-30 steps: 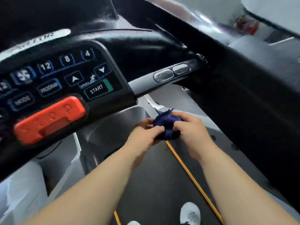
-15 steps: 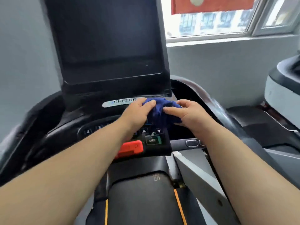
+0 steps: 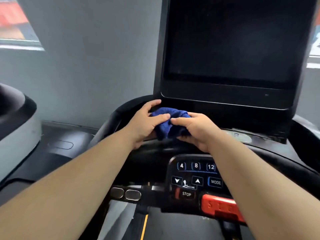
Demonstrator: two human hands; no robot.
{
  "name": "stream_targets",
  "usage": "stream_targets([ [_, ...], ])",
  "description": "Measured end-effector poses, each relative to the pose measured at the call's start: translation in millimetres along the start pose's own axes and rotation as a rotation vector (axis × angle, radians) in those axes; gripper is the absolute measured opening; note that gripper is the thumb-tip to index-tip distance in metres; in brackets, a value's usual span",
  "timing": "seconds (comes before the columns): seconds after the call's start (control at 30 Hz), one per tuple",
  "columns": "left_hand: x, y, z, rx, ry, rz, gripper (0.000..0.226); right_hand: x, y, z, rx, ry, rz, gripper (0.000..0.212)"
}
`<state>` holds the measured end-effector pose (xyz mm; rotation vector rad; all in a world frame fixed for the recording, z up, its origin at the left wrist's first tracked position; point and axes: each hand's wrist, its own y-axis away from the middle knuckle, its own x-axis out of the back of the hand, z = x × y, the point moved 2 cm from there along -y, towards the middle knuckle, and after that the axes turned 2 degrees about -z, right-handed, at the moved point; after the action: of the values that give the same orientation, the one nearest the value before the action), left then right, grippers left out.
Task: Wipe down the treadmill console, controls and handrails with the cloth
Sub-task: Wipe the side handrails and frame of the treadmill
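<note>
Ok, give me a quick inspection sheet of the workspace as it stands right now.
Surface: black console ledge under the dark screen; whether the cloth touches it is unclear.
Job's things: blue cloth, bunched; keypad, red stop bar and handrail sensors uncovered.
Clutter: nothing seen.
Grips: left hand and right hand both hold the cloth, one on each side.
Cables: nothing seen.
Surroundings: grey wall; another machine at left; window too blurred to read.
</note>
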<state>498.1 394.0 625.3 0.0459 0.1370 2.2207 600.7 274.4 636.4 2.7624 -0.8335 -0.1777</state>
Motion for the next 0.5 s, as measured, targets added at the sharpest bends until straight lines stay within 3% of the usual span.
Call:
stream_targets([
  [0.07,32.2,-21.4,-8.0,0.070,-0.007,-0.037,0.042,-27.1,-31.7,3.4,-0.023,0.000,-0.034,0.018],
  [0.13,66.3,-45.4,-16.9,0.053,-0.055,0.043,0.046,-45.5,-63.7,5.9,0.022,0.141,0.010,0.016],
  [0.23,114.1,-83.3,-27.3,-0.020,-0.089,0.305,0.051,-54.3,-105.7,1.4,0.245,0.686,0.228,0.021],
  [0.3,134.1,-108.3,-28.4,-0.062,-0.266,0.462,0.032,-54.3,-127.2,-2.8,0.483,1.053,0.365,0.027],
  [0.37,144.0,-132.9,-28.7,-0.141,-0.537,0.574,0.017,-52.2,-150.5,-4.1,0.632,1.253,0.401,0.031],
  [0.43,144.9,-157.6,-34.5,-0.249,-0.723,0.471,0.020,-51.8,-174.0,-6.0,0.695,1.371,0.415,0.033],
  [0.5,138.9,-178.5,-56.2,-0.220,-0.996,0.096,0.028,-54.5,-194.6,-11.5,0.756,1.460,0.421,0.032],
])
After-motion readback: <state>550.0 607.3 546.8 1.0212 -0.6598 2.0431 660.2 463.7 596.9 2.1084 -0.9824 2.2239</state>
